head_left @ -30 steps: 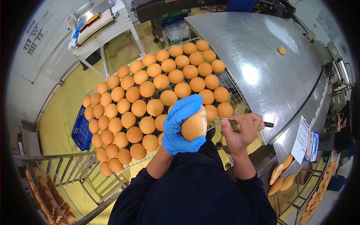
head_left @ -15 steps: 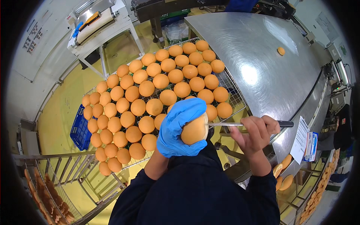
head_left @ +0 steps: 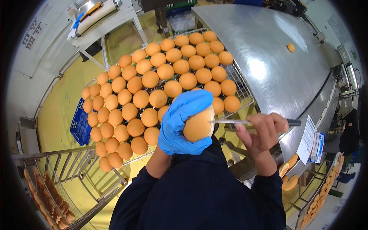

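Observation:
My left hand [head_left: 173,132], in a blue glove, wraps round a pale-sided golden round bun [head_left: 196,125], held over my front. My bare right hand [head_left: 262,132] grips a long thin knife [head_left: 293,122] by its dark handle, its blade level and its tip at or in the bun's right side; how deep is unclear. Just beyond both hands, a wire rack [head_left: 239,84] carries rows of several round buns [head_left: 141,99].
A steel table [head_left: 264,46] lies right, with a lone bun [head_left: 291,47], paper [head_left: 306,140], a box [head_left: 317,147] and oval buns [head_left: 291,182]. A blue crate [head_left: 78,126] lies left. Trolleys [head_left: 57,165] flank me below. A person [head_left: 347,134] stands far right.
My right hand and knife have moved rightward, away from the bun, since one second ago. My left hand and bun have shifted slightly upward and left. The whole view has shifted slightly.

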### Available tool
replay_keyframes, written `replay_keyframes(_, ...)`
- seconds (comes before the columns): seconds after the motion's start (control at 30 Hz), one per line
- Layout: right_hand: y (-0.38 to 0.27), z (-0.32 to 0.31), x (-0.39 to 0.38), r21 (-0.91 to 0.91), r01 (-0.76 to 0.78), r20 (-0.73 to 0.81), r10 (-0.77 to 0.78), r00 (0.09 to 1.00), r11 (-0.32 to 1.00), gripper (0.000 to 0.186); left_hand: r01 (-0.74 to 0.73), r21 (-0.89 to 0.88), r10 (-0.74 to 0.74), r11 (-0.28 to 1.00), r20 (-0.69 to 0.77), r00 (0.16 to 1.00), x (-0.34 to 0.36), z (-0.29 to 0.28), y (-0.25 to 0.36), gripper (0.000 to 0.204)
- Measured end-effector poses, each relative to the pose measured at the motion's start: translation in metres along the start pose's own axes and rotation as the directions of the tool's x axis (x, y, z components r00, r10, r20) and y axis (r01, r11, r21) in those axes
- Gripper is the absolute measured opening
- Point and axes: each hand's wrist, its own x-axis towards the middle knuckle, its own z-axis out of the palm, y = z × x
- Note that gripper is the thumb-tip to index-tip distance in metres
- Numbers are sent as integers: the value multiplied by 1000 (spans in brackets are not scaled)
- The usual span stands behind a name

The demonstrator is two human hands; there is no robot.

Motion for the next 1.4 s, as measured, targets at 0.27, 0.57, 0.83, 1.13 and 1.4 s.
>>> replay_keyframes(0.27,-13,-6,-9,187,-53,99,35,994,981,31,259,-464,-359,847,-141,923,-10,23,5,77)
replay_keyframes(0.57,-7,33,-25,184,-191,-42,202,978,964,28,368,-909,-654,197,158,740,3,41,15,70)
replay_keyframes(0.83,-8,36,-29,216,-261,-28,273,962,941,23,442,-896,-661,42,307,685,4,44,0,73)
replay_keyframes(1.13,-14,29,-31,169,-267,14,268,963,949,25,499,-864,-705,72,310,639,11,49,-4,78)
replay_keyframes(1.4,54,58,-51,-20,-586,-49,584,810,810,17,394,-844,-510,-363,534,674,15,59,-36,75)
